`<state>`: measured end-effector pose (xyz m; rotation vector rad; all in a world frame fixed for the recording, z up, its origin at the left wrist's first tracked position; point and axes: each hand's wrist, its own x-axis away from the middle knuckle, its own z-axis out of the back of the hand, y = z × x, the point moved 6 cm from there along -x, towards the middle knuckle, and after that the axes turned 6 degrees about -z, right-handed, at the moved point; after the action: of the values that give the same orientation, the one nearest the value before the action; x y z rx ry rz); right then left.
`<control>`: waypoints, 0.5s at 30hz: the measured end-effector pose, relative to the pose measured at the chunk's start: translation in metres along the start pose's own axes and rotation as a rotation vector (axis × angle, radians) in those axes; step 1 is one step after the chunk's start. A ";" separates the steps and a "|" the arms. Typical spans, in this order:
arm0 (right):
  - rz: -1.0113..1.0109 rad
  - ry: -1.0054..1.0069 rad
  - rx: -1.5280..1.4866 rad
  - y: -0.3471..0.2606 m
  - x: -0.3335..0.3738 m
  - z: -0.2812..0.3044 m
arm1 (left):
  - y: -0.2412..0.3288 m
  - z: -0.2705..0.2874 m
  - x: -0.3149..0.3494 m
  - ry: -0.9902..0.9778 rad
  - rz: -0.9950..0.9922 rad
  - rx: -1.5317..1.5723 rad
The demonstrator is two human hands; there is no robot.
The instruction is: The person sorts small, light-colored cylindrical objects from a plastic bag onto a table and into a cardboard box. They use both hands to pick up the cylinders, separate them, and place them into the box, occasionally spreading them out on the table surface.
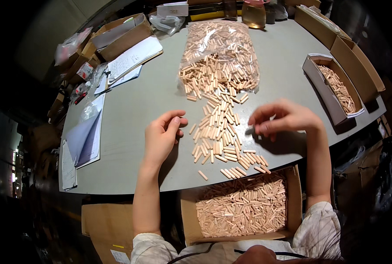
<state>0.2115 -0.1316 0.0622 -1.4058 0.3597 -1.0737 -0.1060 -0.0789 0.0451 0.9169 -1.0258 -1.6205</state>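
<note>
Pale wooden dowels [220, 127] spill from a clear plastic bag [220, 42] in a loose strip toward the table's near edge. To the left of this strip, my left hand [163, 132] hovers with loosely bent, parted fingers and no dowel visible in it. My right hand [286, 118] is on the other side, above the table, its thumb and fingers drawn together in a pinch. Whatever may be between those fingertips is dark and too small to make out. Below the near edge stands an open cardboard box [189, 220] with many dowels inside.
A narrow box [317, 83] of dowels and an open cardboard box [358, 61] stand at the right. Papers [134, 57], a notebook [90, 136] and a carton [125, 39] lie along the left. A jar [254, 15] of amber liquid stands at the back.
</note>
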 end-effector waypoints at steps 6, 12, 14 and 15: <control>-0.015 0.174 0.000 0.014 -0.013 0.016 | 0.001 -0.003 -0.001 0.002 -0.012 -0.055; -0.043 -0.112 0.147 0.002 -0.003 -0.011 | 0.007 -0.005 0.000 -0.010 -0.055 -0.104; 0.108 -0.289 0.182 0.004 -0.005 -0.026 | 0.009 -0.007 0.001 -0.016 -0.068 -0.119; 0.170 -0.378 0.186 0.002 -0.005 -0.034 | 0.009 -0.008 0.000 -0.021 -0.076 -0.125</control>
<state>0.1837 -0.1489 0.0520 -1.3499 0.0987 -0.6663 -0.0959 -0.0822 0.0508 0.8660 -0.9020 -1.7404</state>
